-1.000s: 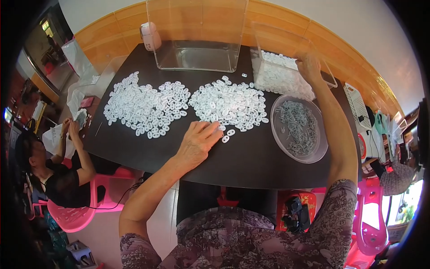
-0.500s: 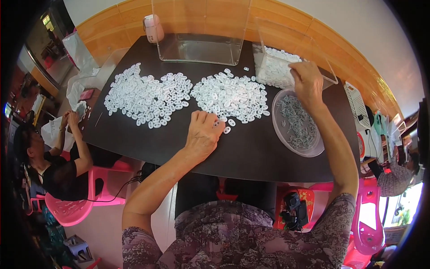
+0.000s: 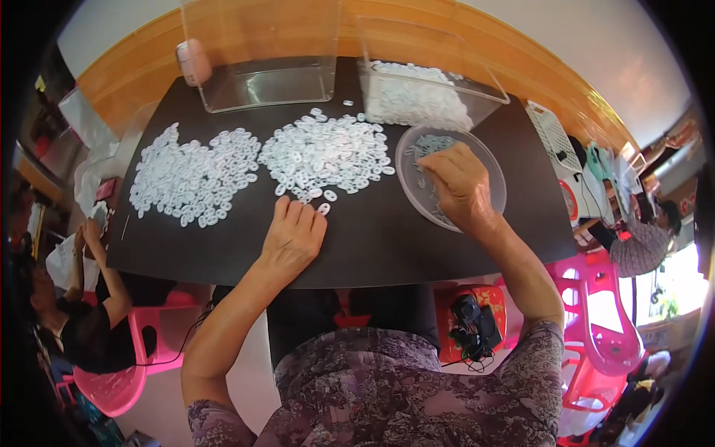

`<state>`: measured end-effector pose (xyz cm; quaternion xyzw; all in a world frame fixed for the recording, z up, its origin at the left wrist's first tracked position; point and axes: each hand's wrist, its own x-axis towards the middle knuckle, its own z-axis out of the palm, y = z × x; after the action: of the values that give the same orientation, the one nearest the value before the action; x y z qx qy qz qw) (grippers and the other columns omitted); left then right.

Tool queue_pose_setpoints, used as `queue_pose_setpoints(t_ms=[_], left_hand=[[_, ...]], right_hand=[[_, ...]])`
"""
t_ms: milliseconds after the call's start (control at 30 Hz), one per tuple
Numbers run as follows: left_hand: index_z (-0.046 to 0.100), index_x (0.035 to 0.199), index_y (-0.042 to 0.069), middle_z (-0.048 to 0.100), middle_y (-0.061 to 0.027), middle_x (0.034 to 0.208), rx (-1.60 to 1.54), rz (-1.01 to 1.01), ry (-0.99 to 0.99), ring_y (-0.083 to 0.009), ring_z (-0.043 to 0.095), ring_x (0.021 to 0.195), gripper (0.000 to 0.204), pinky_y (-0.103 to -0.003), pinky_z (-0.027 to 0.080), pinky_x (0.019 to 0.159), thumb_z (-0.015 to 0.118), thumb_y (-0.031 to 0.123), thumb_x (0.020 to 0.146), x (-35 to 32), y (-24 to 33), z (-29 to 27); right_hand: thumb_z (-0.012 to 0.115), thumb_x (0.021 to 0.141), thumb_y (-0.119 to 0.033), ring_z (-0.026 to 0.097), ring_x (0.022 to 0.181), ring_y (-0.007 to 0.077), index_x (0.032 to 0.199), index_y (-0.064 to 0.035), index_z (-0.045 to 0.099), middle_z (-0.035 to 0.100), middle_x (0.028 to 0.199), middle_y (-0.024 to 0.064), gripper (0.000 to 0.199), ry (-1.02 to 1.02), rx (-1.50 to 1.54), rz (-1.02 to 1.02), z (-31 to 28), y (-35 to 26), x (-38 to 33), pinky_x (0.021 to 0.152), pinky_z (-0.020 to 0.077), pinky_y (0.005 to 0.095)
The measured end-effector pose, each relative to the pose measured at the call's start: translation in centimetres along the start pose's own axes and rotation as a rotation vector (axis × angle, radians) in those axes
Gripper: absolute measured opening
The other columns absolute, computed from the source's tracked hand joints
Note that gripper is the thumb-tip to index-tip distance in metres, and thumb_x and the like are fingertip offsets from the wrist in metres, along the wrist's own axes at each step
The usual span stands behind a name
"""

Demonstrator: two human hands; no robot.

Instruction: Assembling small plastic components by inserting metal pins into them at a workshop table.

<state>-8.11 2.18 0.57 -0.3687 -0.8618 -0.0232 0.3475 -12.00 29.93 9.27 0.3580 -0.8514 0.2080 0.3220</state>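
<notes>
Pieces [image 3: 432, 143], grey, lie beneath the right grip [image 3: 459, 183].

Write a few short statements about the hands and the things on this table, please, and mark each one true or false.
1. The right hand is at the round tub of grey pieces. True.
2. The left hand is inside the round tub. False: the left hand rests on the dark table, at the near side of the right-hand white heap.
3. A left-hand white heap also lies on the dark table. True.
4. The clear box behind the round tub is filled with grey pieces. False: the clear box holds white pieces.
5. A pink bottle stands toward the back of the dark table. True.
</notes>
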Motion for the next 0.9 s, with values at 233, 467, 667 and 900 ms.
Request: queue_pose_setpoints(t_ms=[233,467,667,900], left_hand=[[0.055,0.086,-0.002,0.047,-0.0104,0.073,0.045,0.086,-0.128,-0.0248,0.047,0.071,0.018,-0.039,0.04,0.073,0.055,0.009,0.073,-0.1,1.2,-1.1],[0.056,0.086,-0.002,0.047,-0.0111,0.076,-0.034,0.054,-0.168,-0.025,0.045,0.072,0.02,-0.038,0.039,0.071,0.055,0.009,0.07,-0.8,2.2,-1.8],[0.059,0.09,-0.001,0.052,-0.0104,0.084,-0.314,-0.187,-0.047,-0.0268,0.049,0.079,0.024,-0.037,0.041,0.072,0.06,0.003,0.066,-1.2,2.3,-2.5],[0.062,0.083,0.004,0.055,-0.0062,0.089,-0.448,-0.317,-0.018,-0.0257,0.05,0.082,0.022,-0.036,0.043,0.071,0.068,-0.002,0.062,-1.9,2.1,-2.3]], right_hand=[[0.066,0.073,-0.005,0.062,0.078,0.0289,0.08,-0.0034,0.068,0.066,0.079,0.012,0.007,-0.106,0.071,0.381,0.9,4.2,-4.2,0.071,0.0481,0.0365],[0.065,0.074,-0.006,0.061,0.077,0.0297,0.078,-0.0047,0.067,0.064,0.076,0.0112,0.006,-0.171,-0.027,0.298,3.0,5.6,-5.8,0.07,0.0471,0.0389],[0.066,0.072,-0.007,0.058,0.078,0.0295,0.076,-0.0061,0.067,0.062,0.074,0.01,0.004,-0.199,-0.047,0.28,3.1,5.8,-5.9,0.069,0.0453,0.0394],[0.067,0.067,-0.006,0.053,0.078,0.0275,0.07,-0.0094,0.065,0.056,0.071,0.0068,0.005,-0.365,-0.131,0.189,2.2,5.5,-6.0,0.067,0.0429,0.0383]])
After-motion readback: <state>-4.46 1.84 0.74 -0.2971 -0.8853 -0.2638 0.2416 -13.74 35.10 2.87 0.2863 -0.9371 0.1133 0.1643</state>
